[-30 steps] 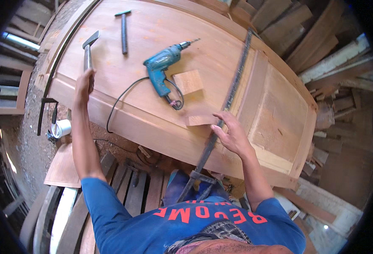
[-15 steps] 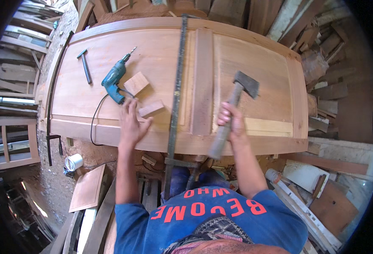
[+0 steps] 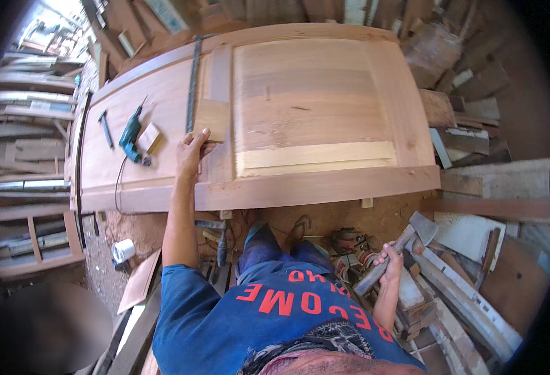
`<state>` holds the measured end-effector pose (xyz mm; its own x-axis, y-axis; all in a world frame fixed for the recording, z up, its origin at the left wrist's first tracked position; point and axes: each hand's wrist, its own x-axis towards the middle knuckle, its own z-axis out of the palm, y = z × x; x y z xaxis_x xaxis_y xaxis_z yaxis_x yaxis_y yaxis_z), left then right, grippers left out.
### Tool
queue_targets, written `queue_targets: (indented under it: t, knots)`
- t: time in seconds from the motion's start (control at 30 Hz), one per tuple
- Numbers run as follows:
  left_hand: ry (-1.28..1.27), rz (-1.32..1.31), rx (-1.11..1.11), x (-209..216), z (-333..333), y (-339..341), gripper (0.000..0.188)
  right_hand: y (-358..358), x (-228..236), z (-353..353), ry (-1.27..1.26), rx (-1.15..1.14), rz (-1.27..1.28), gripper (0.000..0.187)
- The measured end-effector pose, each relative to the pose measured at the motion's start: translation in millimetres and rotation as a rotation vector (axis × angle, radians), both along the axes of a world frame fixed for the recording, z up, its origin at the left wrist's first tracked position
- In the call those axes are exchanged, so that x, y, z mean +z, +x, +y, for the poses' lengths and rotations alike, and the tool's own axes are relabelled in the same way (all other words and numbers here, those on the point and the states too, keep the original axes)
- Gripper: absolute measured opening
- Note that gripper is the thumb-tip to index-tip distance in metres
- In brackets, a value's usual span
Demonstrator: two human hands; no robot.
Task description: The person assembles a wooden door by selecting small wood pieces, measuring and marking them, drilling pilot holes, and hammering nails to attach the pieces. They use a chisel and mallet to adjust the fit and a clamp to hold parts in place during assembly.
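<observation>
My left hand (image 3: 194, 151) grips a flat wood block (image 3: 214, 119), thumb on its near face, above the door panel beside the dark bar clamp (image 3: 194, 87). Out past the door's near edge, low on the right, my right hand (image 3: 389, 262) is wrapped round the wooden handle of a hatchet (image 3: 422, 229). Its grey head points up and away from me. The large wooden door (image 3: 312, 100) lies flat in front of me. On its left part rest a teal power drill (image 3: 130, 134), a second wood block (image 3: 149, 137) and a small dark hammer (image 3: 105, 129).
The drill's cord (image 3: 117, 184) hangs over the door's near edge. Stacked boards (image 3: 31, 150) stand at the left, and scrap planks (image 3: 469, 294) fill the right. A white bucket (image 3: 123, 250) sits on the ground at lower left, with a power tool (image 3: 348, 240) below the door.
My left hand has taken up one block and lifted it toward the clamp. The hatchet in my right hand has moved from above the door down to the right. The view has shifted right.
</observation>
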<state>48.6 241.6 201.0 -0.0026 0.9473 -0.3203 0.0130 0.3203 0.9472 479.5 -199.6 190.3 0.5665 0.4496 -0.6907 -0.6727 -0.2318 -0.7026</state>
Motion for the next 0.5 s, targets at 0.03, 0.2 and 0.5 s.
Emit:
queue_targets:
  t: [0.03,0.2,0.5]
  knots:
    - [-0.035,-0.121,-0.029,5,1,33,0.03,5,-1,-12,0.006,-0.04,0.036,0.02]
    - [-0.081,-0.259,-0.249,13,0,193,0.033,28,1,-48,0.025,-0.081,0.083,0.02]
    - [0.346,0.267,-0.734,-17,9,489,0.043,37,-14,-80,-0.164,-0.193,-0.047,0.02]
